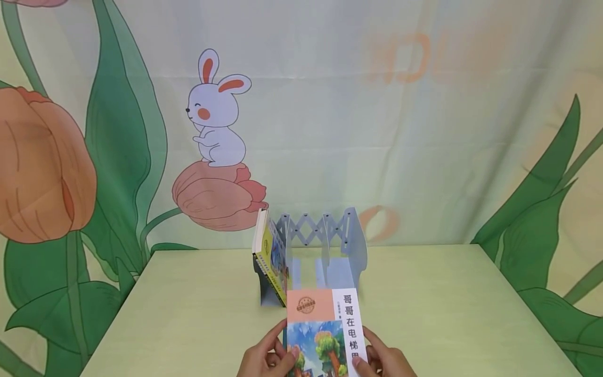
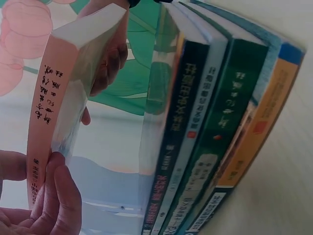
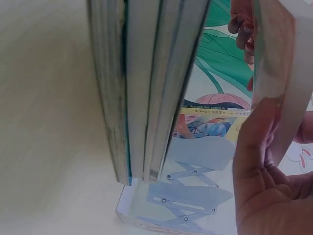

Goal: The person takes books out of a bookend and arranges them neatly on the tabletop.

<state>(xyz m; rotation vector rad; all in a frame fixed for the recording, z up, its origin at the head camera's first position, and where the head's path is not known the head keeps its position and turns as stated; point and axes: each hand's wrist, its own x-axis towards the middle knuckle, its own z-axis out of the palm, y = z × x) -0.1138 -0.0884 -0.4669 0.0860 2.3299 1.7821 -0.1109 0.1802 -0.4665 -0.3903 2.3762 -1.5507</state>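
Both hands hold one book [image 1: 320, 335] with a peach-and-white cover and a picture of trees. The left hand [image 1: 270, 356] grips its left edge, thumb on the cover; in the left wrist view these fingers pinch the peach spine [image 2: 54, 107]. On the right edge, the right hand [image 1: 383, 358] pinches the page side, its thumb also on the front. Below the held book and apart from it lies a stack of several books [image 2: 215, 122], with dark, green and orange spines; the held book hides most of it in the head view.
Beyond the hands stands a grey-blue expandable book rack [image 1: 360, 246] with upright dividers and crossed links. Yellow-spined books [image 1: 270, 262] lean in its left compartment. The rack stands on a pale green table [image 1: 188, 314], and a printed curtain [image 1: 320, 131] hangs behind.
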